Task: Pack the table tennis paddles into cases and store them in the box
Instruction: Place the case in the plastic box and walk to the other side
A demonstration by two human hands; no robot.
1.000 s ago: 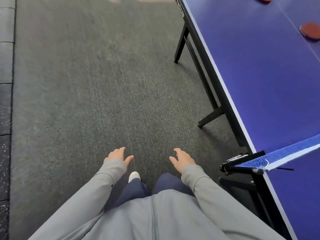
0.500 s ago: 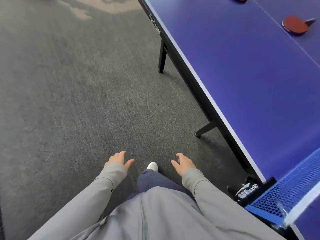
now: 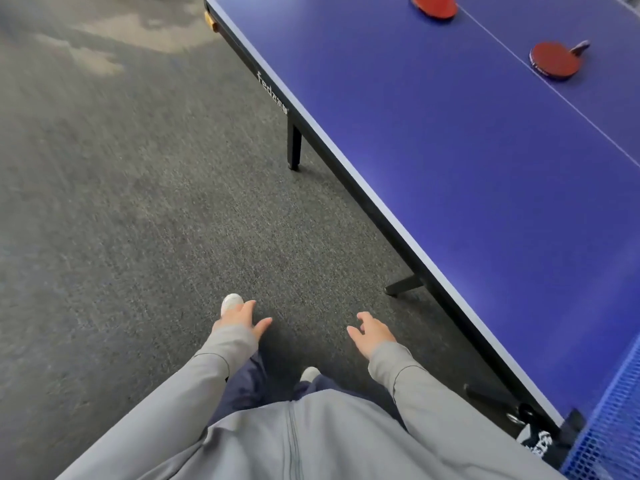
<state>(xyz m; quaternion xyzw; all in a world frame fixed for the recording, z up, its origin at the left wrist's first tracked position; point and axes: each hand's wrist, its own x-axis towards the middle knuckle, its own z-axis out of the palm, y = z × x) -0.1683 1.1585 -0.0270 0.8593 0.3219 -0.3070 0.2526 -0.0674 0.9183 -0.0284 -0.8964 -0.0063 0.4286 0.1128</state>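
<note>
Both hands, left hand (image 3: 240,318) and right hand (image 3: 372,332), hang released and empty; two red paddles (image 3: 556,60) (image 3: 433,5) lie uncased on the far bench (image 3: 450,150), so packing appears unstarted.

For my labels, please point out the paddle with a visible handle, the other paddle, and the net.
paddle with handle (image 3: 555,60), head view, on its red face
cut-off paddle (image 3: 434,5), head view, red face
net (image 3: 613,420), head view, blue mesh
</note>
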